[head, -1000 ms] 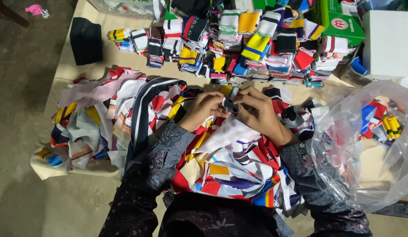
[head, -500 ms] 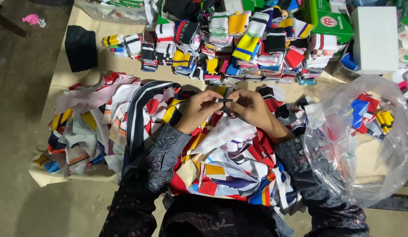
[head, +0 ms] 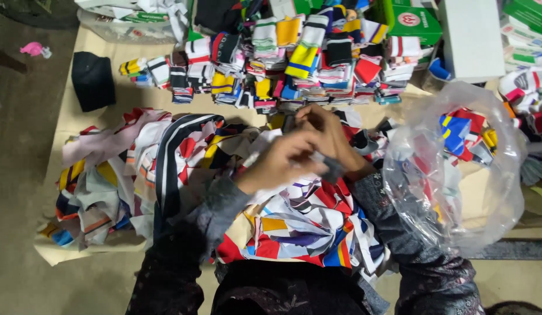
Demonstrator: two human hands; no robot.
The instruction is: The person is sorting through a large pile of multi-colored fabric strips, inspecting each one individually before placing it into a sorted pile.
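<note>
I worked in a small garment workshop: loose fabric scraps [head: 125, 169] covered the paper-lined table [head: 78, 93], sorted colourful bundles [head: 294, 64] were stacked behind, and cardboard boxes [head: 472, 38] stood nearby.

A bare grey concrete floor [head: 25, 175] lies at the left, dim and shadowed. Tan sheeting [head: 116, 76] covers the work surface. A small pink scrap [head: 34, 49] rests on the floor at far left.

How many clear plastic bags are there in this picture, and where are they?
2. One large clear plastic bag lies at the right, beside the right hand, with coloured cloth pieces inside. A second clear bag lies at the top left edge of the table. More may be hidden under the piles.
</note>
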